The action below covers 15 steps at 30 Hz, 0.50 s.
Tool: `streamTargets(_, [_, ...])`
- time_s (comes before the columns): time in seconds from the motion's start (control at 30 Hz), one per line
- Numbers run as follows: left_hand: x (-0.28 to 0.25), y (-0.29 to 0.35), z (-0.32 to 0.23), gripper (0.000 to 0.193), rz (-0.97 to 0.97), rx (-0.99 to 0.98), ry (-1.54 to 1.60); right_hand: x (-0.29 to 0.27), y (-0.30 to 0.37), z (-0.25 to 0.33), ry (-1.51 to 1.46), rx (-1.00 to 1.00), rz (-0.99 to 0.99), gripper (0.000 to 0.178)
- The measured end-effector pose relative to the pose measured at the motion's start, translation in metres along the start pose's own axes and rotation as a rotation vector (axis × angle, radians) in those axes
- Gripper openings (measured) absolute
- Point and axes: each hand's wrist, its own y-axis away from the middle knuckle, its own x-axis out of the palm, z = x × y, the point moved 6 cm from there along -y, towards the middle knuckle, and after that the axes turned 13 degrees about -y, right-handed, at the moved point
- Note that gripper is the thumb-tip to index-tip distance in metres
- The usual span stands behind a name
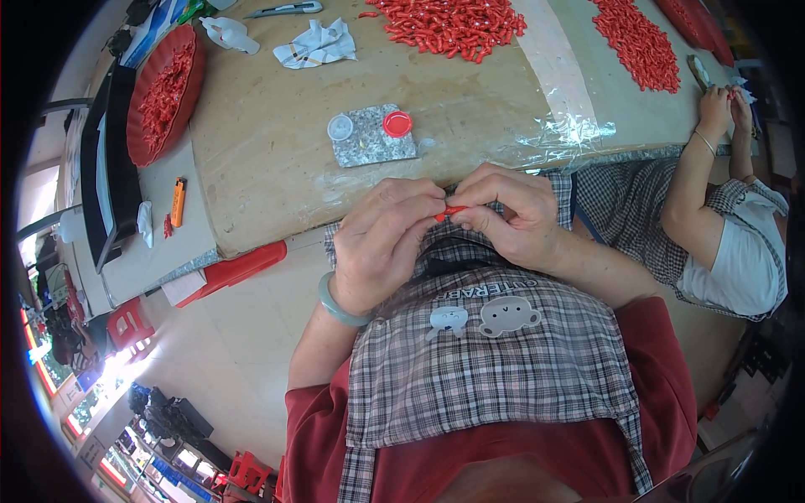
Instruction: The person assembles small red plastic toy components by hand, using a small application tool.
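Note:
My left hand [386,235] and my right hand [516,210] meet at the table's near edge, in front of my checked apron. Pinched between the fingertips of both is a small, glossy red piece [454,210], partly covered by the fingers. Just beyond them lies a speckled grey stone slab [369,152]. On it are a small round white container [340,127] and a round red cap-like dish [397,124]. A large heap of similar red pieces [457,27] lies farther back.
At left stand a red fluted tray [194,96] of red pieces and an orange lighter [179,201]. Crumpled tissue [317,45], a white bottle [231,35] and a cutter knife [285,9] lie behind. At right, a co-worker's hands [721,109] are near another red heap [637,46].

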Motion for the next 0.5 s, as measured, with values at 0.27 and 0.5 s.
streamTargets(0.27, [0.0005, 0.0010, 0.0012, 0.024, 0.003, -0.005, 0.009, 0.0009, 0.0005, -0.0024, -0.039, 0.028, -0.015, 0.010])
streamTargets(0.5, [0.0014, 0.0010, 0.0015, 0.024, 0.009, -0.014, 0.011, 0.0007, 0.0019, -0.0055, -0.074, 0.056, -0.035, 0.010])
